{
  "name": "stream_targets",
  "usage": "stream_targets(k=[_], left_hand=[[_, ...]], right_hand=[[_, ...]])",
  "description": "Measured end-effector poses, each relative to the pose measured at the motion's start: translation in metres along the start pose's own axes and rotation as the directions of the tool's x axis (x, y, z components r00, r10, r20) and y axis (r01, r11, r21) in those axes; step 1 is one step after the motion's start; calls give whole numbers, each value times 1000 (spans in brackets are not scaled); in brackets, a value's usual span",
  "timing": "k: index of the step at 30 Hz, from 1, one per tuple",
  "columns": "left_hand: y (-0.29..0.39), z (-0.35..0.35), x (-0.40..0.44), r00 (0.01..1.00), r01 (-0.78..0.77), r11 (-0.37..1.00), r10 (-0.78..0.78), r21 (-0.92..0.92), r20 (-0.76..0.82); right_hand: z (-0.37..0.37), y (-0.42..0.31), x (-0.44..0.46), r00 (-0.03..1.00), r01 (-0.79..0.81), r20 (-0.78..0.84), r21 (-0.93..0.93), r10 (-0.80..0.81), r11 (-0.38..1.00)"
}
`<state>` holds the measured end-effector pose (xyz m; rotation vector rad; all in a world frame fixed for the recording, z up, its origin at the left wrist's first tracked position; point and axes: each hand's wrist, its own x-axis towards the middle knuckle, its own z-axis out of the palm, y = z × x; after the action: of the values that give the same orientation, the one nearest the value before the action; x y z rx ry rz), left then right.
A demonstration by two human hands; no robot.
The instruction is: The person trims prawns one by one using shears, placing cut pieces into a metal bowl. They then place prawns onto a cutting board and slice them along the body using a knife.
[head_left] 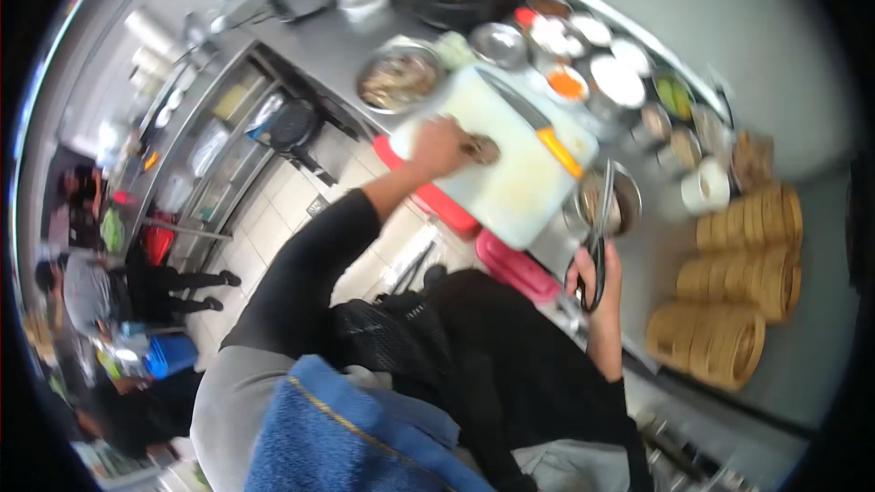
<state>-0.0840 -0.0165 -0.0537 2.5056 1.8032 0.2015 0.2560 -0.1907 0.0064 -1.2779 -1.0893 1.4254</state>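
Note:
Over the white cutting board (510, 191), my left hand (441, 148) pinches a small grey-brown piece of food (483, 149); blur hides its exact kind. My right hand (600, 275) is closed around the black handles of a pair of scissors (597, 251), whose long metal blades point away from me, beside a metal pot (627, 191). Contents of that pot show only in part. A knife with a yellow handle (558, 151) lies across the board's far right side. Beyond my left hand stands a metal bowl (398, 79) filled with similar grey-brown pieces.
Several small containers, one with orange contents (567, 84), line the back of the counter. Stacked bamboo steamers (706, 342) stand at the right. A pink tub (518, 266) sits at the counter's front edge. Another person (91, 296) is across the aisle at far left.

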Motion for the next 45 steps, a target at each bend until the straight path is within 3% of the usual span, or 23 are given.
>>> stream_targets(k=[1, 2, 3, 4, 5, 7, 9, 10, 11, 12, 13, 14, 15, 16, 18, 19, 24, 27, 29, 33, 40, 42, 45], left_hand=[[-5, 38, 13, 999, -27, 999, 27, -16, 18], [15, 26, 13, 998, -56, 998, 56, 0, 15], [4, 62, 23, 961, -245, 968, 237, -47, -142], [4, 83, 38, 978, -208, 977, 207, 50, 31], [12, 70, 40, 974, -195, 976, 181, 95, 137], [13, 56, 42, 963, -270, 959, 267, 83, 46], [17, 46, 47, 997, 23, 999, -22, -23, 72], [11, 40, 51, 997, 28, 999, -27, -17, 65], [8, 34, 60, 966, 246, 903, -198, -352, 166], [9, 27, 66, 896, 442, 657, -299, -610, 327], [0, 29, 66, 849, 525, 243, -218, -816, 482], [-11, 71, 78, 916, 353, -271, -96, -895, 390], [-7, 51, 71, 946, 294, -385, -14, -875, 324], [-2, 15, 60, 952, 218, -587, -50, -780, 303], [3, -26, 50, 956, 190, -889, 71, -416, 285], [2, -35, 52, 968, 165, -918, 80, -360, 238], [9, -83, 48, 989, 125, -864, 70, -489, 129], [23, -100, 40, 984, 172, -657, 80, -734, 158], [28, -96, 42, 985, 153, -490, 4, -858, 174], [36, -85, 40, 939, 206, -521, -132, -829, 317], [45, -88, 38, 936, 189, -464, -181, -865, 302], [47, -90, 38, 943, 185, -384, -191, -905, 273], [48, -87, 41, 949, 146, -403, -202, -903, 243]], right_hand=[[7, 4, 3, 999, 9, -41, -42, -11, 999], [7, 11, 7, 998, 66, -18, -120, -68, 991], [15, 11, 9, 999, 31, -14, -79, -32, 996], [27, 4, 10, 1000, -7, -20, -39, 7, 999], [29, 12, 14, 998, 64, 21, -80, -62, 995], [36, 11, 15, 997, 58, 54, -73, -55, 996], [39, 11, 10, 997, 41, 61, -45, -39, 998], [39, 12, 10, 998, 36, 48, -7, -36, 999], [38, 13, 13, 998, 39, 41, -4, -39, 999], [36, 16, 16, 999, 1, 37, -5, -1, 1000], [30, 21, 13, 999, -45, 15, -5, 45, 999], [29, 28, 13, 999, -30, -11, 7, 30, 1000], [36, 20, 11, 996, -94, -1, 85, 94, 992], [36, 18, 11, 997, -78, 32, 28, 77, 997], [42, 14, 16, 993, -56, 107, 67, 49, 996], [40, 16, 19, 983, -79, 172, 102, 61, 992], [61, -9, 36, 897, -208, 427, 185, 112, 960], [77, -24, 46, 871, -235, 476, 181, 124, 955], [81, -29, 50, 861, -254, 488, 173, 141, 952], [90, -35, 52, 847, -300, 501, 175, 177, 938], [94, -35, 53, 855, -320, 466, 132, 226, 938], [92, -32, 53, 863, -318, 448, 122, 234, 940], [91, -20, 55, 905, -241, 385, 120, 179, 963]])
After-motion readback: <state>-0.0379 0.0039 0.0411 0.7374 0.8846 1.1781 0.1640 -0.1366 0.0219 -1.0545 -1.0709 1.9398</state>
